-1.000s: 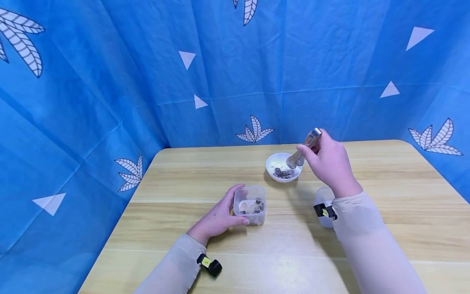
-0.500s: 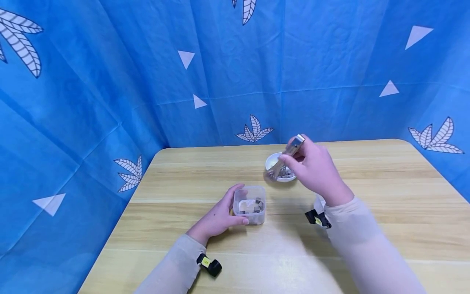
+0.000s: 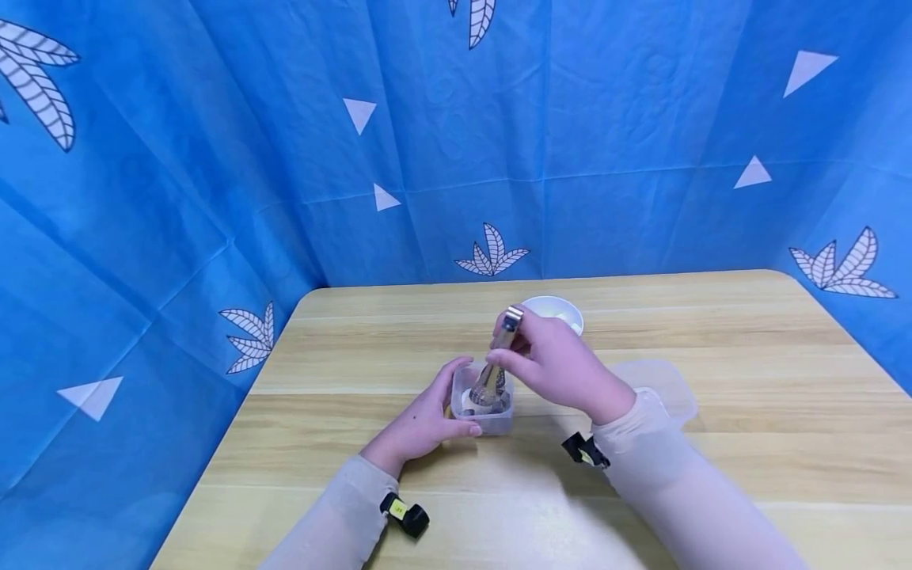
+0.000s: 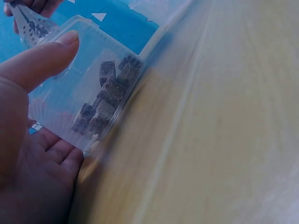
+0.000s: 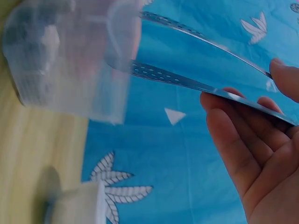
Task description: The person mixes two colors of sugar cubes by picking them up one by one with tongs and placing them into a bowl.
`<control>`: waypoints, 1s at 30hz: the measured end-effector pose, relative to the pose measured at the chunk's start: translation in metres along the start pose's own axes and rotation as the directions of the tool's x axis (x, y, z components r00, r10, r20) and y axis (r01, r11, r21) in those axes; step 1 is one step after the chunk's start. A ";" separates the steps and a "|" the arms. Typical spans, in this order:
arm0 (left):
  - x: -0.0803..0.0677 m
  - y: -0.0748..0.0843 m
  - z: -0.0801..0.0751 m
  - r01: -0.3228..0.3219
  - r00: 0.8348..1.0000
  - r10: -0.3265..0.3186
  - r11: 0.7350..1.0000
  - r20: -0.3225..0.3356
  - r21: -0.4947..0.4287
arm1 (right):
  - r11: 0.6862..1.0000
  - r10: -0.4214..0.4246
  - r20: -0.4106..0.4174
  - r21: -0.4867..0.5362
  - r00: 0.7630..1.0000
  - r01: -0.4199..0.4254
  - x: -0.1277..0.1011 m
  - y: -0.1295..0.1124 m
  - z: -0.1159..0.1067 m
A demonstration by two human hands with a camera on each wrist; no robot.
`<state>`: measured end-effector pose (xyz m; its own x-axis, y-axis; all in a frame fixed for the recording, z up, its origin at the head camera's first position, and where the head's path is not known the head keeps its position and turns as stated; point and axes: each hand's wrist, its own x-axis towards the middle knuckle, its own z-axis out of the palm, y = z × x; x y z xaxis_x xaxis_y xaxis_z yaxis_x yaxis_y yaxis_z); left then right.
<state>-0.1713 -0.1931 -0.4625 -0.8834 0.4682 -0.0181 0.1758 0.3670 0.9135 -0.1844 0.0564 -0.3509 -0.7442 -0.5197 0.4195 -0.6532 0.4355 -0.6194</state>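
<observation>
A small clear plastic container (image 3: 484, 405) stands on the wooden table (image 3: 748, 412) with several dark cubes (image 4: 107, 98) inside. My left hand (image 3: 445, 408) grips its left side, thumb (image 4: 42, 60) on the near wall. My right hand (image 3: 513, 358) pinches metal tongs (image 3: 496, 366) whose perforated tips reach down into the container. In the right wrist view the tongs (image 5: 196, 65) have their two arms apart, the ends blurred behind the container (image 5: 70, 60). Whether a cube sits between the tips is hidden.
A white bowl (image 3: 554, 310) stands behind the right hand, mostly covered by it. A clear lid (image 3: 659, 378) lies on the table to the right of the right wrist. Blue patterned cloth walls off the back and both sides.
The right hand carried the tongs from over the white bowl leftward and nearer to me, down into the clear container. The left hand kept its hold on the container.
</observation>
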 end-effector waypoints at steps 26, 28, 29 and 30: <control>0.000 -0.001 0.000 0.009 1.000 -0.008 0.999 0.009 -0.035 | 0.988 0.081 0.003 -0.135 0.997 -0.080 0.001 0.006 0.034; 0.000 -0.001 0.000 0.011 1.000 -0.011 0.999 0.009 -0.030 | 0.988 0.076 0.020 -0.138 0.997 -0.073 0.001 0.006 0.035; 0.000 -0.001 0.000 0.011 1.000 -0.011 0.999 0.010 -0.031 | 0.989 0.070 0.033 -0.133 0.997 -0.065 0.001 0.006 0.035; 0.000 -0.001 0.000 0.005 1.000 -0.005 0.999 0.011 -0.033 | 0.991 0.060 0.043 -0.124 0.997 -0.054 0.001 0.006 0.036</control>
<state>-0.1716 -0.1935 -0.4634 -0.8796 0.4749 -0.0268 0.1568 0.3428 0.9262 -0.1840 0.0317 -0.3783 -0.7752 -0.5242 0.3524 -0.6243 0.5510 -0.5537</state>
